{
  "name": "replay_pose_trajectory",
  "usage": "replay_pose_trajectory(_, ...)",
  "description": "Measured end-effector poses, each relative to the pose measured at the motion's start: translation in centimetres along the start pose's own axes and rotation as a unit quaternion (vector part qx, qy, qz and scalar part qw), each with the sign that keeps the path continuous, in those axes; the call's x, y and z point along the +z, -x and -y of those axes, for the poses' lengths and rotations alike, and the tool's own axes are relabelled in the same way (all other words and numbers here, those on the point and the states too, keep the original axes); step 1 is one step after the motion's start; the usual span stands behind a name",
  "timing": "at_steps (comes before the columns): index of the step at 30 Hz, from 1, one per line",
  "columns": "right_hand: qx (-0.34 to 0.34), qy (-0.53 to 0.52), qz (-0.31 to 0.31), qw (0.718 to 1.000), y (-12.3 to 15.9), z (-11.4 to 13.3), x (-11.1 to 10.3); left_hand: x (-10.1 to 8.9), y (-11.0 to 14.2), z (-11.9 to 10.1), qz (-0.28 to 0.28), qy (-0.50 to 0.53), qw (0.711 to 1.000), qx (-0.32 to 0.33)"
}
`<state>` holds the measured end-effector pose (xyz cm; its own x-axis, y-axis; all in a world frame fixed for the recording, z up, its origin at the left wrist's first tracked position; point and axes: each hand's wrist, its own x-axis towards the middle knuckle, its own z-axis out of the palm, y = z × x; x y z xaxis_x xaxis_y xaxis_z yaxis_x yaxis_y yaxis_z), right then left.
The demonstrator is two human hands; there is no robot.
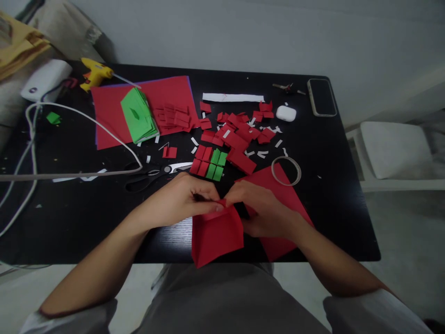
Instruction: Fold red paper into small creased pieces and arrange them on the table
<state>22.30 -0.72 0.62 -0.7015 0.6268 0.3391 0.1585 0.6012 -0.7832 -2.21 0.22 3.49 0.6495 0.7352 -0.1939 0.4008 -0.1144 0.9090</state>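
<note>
Pinching a folded red paper (218,236) by its far edge: left hand (191,197) is closed on it, thumb on top; right hand (262,208) grips near the far right corner. Paper sits over the desk's (337,208) near edge. Scissors (168,170) just beyond left hand; flat red sheet (278,249) under right.

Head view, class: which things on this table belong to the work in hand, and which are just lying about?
Likely part of the job:
folded red paper, held by the left hand and right hand
red sheet under the right hand
scissors
yellow glue gun

Seemingly just lying about:
phone
small white case
</note>
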Motion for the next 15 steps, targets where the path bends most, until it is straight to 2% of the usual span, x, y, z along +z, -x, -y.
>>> replay_pose_trajectory(7,-0.016,0.012,-0.027,0.999,0.05,-0.20,0.19,0.06,0.00,0.02,-0.011,0.027,0.999,-0.016)
replay_pose_trajectory(15,0.078,-0.094,-0.108,0.987,-0.10,0.03,-0.07,-0.05,0.21,0.06,-0.038,0.108,0.993,-0.020)
